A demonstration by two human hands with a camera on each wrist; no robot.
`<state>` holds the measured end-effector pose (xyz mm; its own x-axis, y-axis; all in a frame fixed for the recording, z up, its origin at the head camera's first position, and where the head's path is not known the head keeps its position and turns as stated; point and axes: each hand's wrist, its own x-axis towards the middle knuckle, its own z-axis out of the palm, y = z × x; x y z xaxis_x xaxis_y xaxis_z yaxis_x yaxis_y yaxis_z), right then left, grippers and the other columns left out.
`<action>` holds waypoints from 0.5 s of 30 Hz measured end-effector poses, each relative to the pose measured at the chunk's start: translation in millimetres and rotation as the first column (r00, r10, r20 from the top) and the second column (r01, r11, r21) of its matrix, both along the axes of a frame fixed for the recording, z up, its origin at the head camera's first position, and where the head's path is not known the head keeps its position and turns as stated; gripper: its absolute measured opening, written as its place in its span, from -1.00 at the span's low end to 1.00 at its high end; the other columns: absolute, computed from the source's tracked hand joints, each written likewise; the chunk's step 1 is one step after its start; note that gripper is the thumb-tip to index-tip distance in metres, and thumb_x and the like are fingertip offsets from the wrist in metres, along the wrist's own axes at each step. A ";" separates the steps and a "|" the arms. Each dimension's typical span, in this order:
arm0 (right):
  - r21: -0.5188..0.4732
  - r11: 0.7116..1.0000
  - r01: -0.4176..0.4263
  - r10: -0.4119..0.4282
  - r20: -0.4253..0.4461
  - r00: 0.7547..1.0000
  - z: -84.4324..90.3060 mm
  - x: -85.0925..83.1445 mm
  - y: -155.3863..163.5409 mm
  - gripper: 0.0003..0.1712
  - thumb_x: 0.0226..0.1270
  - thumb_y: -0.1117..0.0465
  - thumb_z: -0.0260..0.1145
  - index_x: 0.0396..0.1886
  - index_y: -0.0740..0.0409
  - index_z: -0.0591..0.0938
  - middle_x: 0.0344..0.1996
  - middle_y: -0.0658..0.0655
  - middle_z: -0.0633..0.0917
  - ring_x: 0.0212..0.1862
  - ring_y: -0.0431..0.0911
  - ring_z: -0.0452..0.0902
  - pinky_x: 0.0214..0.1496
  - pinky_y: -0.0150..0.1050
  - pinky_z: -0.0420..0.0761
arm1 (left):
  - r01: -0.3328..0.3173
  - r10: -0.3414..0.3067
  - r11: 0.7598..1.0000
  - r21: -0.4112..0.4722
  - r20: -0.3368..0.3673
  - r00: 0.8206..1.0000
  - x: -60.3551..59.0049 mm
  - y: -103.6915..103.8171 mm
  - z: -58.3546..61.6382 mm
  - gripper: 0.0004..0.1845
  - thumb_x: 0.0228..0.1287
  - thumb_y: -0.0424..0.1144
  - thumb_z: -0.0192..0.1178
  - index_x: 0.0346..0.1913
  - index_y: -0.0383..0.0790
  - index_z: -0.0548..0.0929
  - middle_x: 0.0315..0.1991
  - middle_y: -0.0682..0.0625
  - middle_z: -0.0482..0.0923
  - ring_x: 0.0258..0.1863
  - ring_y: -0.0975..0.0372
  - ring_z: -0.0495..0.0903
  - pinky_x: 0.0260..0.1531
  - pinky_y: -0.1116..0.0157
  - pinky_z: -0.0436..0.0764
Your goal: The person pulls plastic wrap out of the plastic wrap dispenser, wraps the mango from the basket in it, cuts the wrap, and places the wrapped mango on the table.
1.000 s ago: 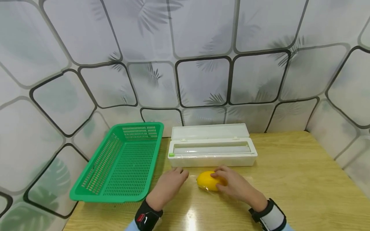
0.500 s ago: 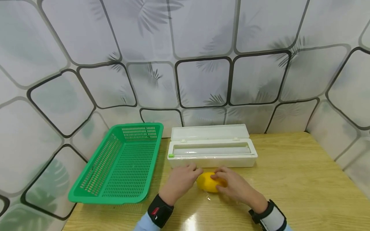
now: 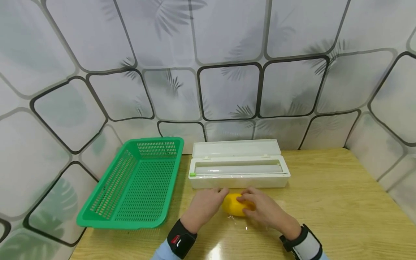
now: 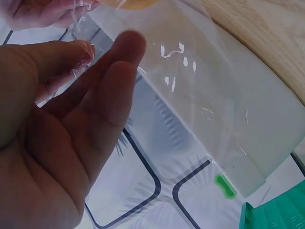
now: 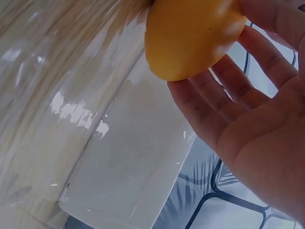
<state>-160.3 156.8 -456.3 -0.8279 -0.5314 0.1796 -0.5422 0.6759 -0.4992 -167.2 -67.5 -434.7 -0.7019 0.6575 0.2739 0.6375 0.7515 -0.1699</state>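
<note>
Lemon (image 3: 234, 208) between left hand (image 3: 204, 208) and right hand (image 3: 262, 209)

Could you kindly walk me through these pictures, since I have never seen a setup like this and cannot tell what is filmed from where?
No machine here: a person wears three cameras. The head view looks down at a wooden table. On it stand a green basket and an open white film dispenser. Before the dispenser lies a yellow fruit on clear film. The two wrist views look along each palm. The right hand rests its fingers on the fruit; the left hand touches the film beside it, fingers nearly straight.
</note>
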 end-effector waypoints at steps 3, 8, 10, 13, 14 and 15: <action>0.004 1.000 -0.006 0.006 -0.005 1.000 -0.3 -0.1 0.3 -0.69 0.17 0.31 0.46 -0.05 0.15 0.74 -0.01 0.11 0.61 0.00 0.01 0.59 0.10 0.02 0.59 | 0.004 -0.004 1.000 0.027 0.031 0.999 2.4 0.6 3.3 -0.79 0.20 -0.36 0.36 -0.16 -0.09 0.59 -0.47 0.09 0.49 -0.66 0.34 0.35 -0.73 0.48 0.31; 0.001 1.000 -0.009 0.009 -0.022 1.000 -1.1 0.0 0.3 -0.70 0.16 0.31 0.46 -0.07 0.15 0.74 -0.02 0.10 0.61 -0.01 0.01 0.59 0.08 0.00 0.60 | 0.001 -0.004 0.998 0.064 0.047 0.999 3.0 1.4 5.2 -0.84 0.22 -0.30 0.37 -0.18 -0.08 0.62 -0.46 0.09 0.47 -0.62 0.35 0.38 -0.71 0.51 0.34; -0.001 1.000 -0.008 0.008 -0.027 1.000 -1.1 0.2 0.1 -0.70 0.15 0.31 0.46 -0.07 0.15 0.74 -0.03 0.09 0.61 -0.02 0.00 0.59 0.07 -0.01 0.60 | 0.001 -0.006 0.996 0.087 0.048 0.999 2.4 1.7 4.7 -0.85 0.23 -0.28 0.37 -0.17 -0.07 0.64 -0.45 0.09 0.49 -0.61 0.35 0.40 -0.71 0.51 0.34; -0.004 1.000 0.000 0.000 -0.016 1.000 -0.5 0.1 -0.4 -0.70 0.16 0.31 0.46 -0.07 0.14 0.74 -0.03 0.08 0.61 -0.02 -0.01 0.59 0.08 -0.01 0.61 | -0.001 -0.008 0.992 0.126 0.065 0.998 2.3 2.1 4.9 -0.80 0.21 -0.28 0.38 -0.12 -0.07 0.64 -0.41 0.09 0.55 -0.58 0.34 0.48 -0.69 0.50 0.39; -0.005 1.000 0.002 -0.002 -0.009 1.000 -0.3 0.1 -0.4 -0.70 0.16 0.31 0.46 -0.07 0.14 0.74 -0.03 0.08 0.61 -0.02 -0.01 0.59 0.08 -0.01 0.60 | -0.002 -0.008 0.990 0.138 0.071 0.997 2.4 2.1 5.3 -0.78 0.21 -0.28 0.38 -0.10 -0.07 0.64 -0.39 0.08 0.58 -0.57 0.33 0.51 -0.69 0.50 0.41; -0.007 1.000 0.003 -0.003 -0.003 1.000 -0.2 0.1 -0.5 -0.70 0.16 0.31 0.46 -0.06 0.14 0.74 -0.02 0.08 0.61 -0.01 -0.01 0.59 0.09 -0.01 0.60 | -0.001 -0.011 0.988 0.151 0.080 0.997 2.6 2.3 5.9 -0.77 0.21 -0.28 0.38 -0.08 -0.08 0.63 -0.37 0.08 0.60 -0.55 0.32 0.53 -0.68 0.49 0.43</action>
<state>-160.2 156.4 -456.4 -0.8292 -0.5273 0.1855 -0.5413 0.6745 -0.5020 -164.6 -65.2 -428.8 -0.7223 0.6165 0.3135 0.6484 0.7613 -0.0030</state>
